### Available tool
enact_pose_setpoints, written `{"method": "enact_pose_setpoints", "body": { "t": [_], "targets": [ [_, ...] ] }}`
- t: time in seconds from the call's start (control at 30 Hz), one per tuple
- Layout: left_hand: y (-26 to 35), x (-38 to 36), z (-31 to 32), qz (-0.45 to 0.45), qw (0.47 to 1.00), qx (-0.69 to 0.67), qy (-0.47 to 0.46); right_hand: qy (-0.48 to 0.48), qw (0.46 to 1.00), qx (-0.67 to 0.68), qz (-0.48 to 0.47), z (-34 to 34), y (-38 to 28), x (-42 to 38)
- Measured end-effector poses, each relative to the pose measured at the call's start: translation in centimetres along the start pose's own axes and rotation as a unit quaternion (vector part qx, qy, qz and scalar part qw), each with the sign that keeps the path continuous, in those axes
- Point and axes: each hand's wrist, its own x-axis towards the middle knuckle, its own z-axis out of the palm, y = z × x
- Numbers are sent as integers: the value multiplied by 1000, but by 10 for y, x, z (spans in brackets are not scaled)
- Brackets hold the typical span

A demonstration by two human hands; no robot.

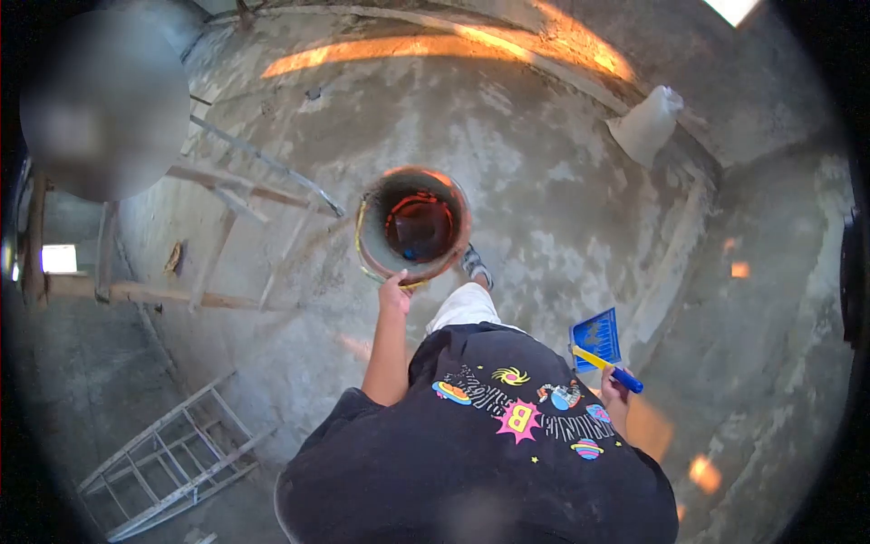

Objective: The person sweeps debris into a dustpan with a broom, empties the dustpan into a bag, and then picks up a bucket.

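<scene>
My left hand (395, 293) is closed on the near rim of a round bucket (381, 207). The bucket's inner wall is grey and stained, and its mouth faces up toward me. Inside it is dark, with orange light on the wall and a small blue spot low down that I cannot make out. At my right side, my right hand (615, 392) is wrapped around the handle of a blue dustpan (597, 335). That handle is yellow with a blue end. Part of my right hand is hidden behind the dark printed shirt.
A pale sack (646, 127) stands at the upper right by a low ledge. To the left are a wooden frame (240, 186) and a metal rod (272, 163). A ladder-like frame (172, 462) lies at lower left. The concrete floor (535, 199) is patchy, with orange light across it.
</scene>
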Motion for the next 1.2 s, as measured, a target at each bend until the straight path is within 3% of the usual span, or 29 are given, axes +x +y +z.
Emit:
{"method": "enact_pose_setpoints", "body": {
  "t": [0.07,0.13,0.27,0.33,0.37,0.4,0.5,0.6,0.73,0.8,0.83,0.9,1.03,1.07,1.1,1.13,1.2],
  "targets": [
    [15,2,7,-1,1000,17,-3,58,993,46,92,22,25,-49],
    [3,-1,33,-17,1000,4,9,114,984,68,115,52,25,-53],
    [10,-10,34,-1,998,32,-46,-1,996,12,-88,46,46,-39],
    [17,-22,19,-4,998,42,-53,-94,956,-185,-205,40,85,-84],
    [23,-26,22,-6,997,50,-57,-96,977,-150,-118,47,91,-97],
    [29,-29,27,-7,997,57,-60,13,997,1,71,42,61,-55],
    [43,-48,43,10,998,23,-66,29,998,-30,44,87,92,-100],
    [54,-23,33,10,999,25,-44,1,995,-97,-33,120,106,-87],
    [89,21,36,23,1000,-20,-6,48,985,-161,36,251,137,-19],
    [104,48,68,30,992,-5,122,16,973,-197,117,335,153,27],
    [112,52,66,52,991,-15,119,18,971,-205,124,363,166,41],
    [135,47,92,66,990,-51,118,90,931,-234,267,450,195,88],
    [164,56,107,89,975,-128,155,102,885,-362,276,585,269,136],
    [173,64,113,103,970,-154,159,55,860,-412,296,620,297,120],
    [158,94,85,174,976,-47,125,6,831,-458,314,653,322,106],
    [165,104,97,181,974,-56,124,-2,827,-466,314,688,343,110],
    [187,124,116,139,953,-148,223,33,798,-492,347,739,385,122]
  ]
}}
